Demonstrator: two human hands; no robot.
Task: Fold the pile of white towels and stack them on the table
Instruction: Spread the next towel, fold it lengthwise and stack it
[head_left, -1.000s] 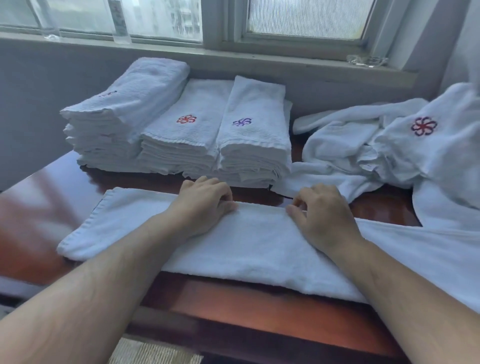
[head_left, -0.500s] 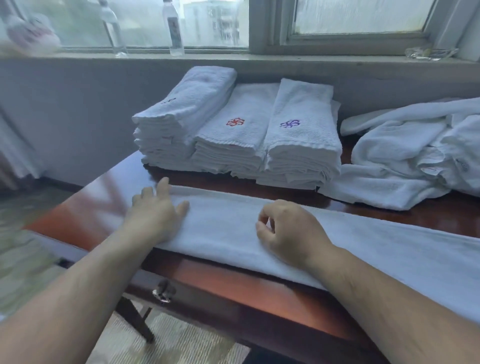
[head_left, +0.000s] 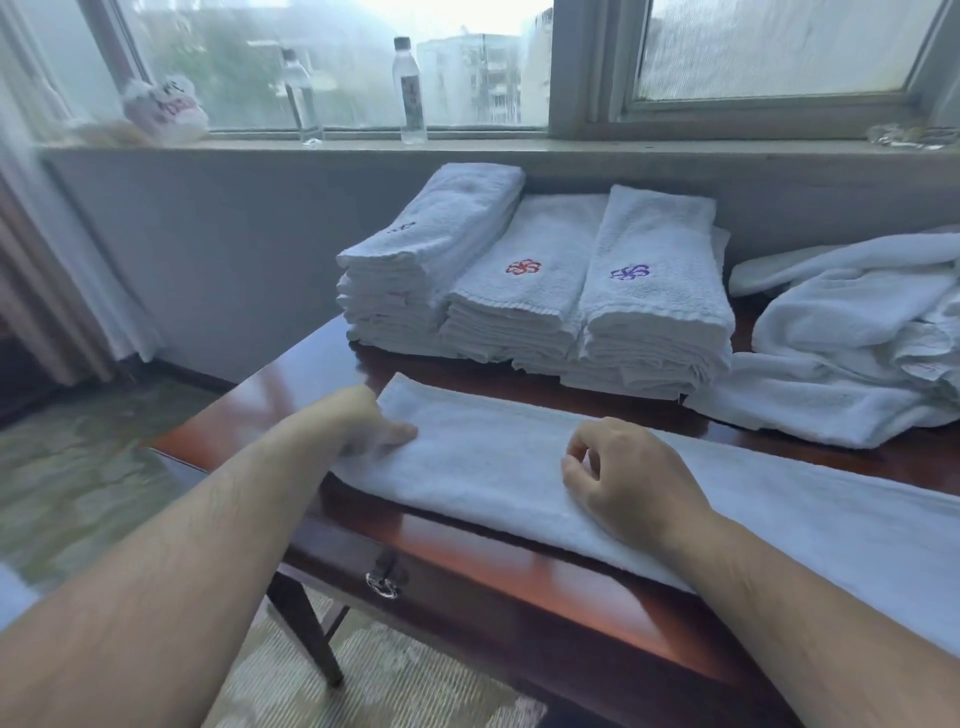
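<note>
White towel (head_left: 519, 467) lengthwise-folded along table (head_left: 519, 566)

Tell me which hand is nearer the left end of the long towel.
Left. The left hand is at the left end of the long towel, thumb on it; the right hand rests farther right, mid-towel.

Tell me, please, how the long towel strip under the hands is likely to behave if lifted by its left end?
The towel strip would probably droop limply: it lies flat, following the table. It likely slides easily, since the wood looks glossy. The left hand at its end could probably carry it alone; it looks thin and light.
</note>
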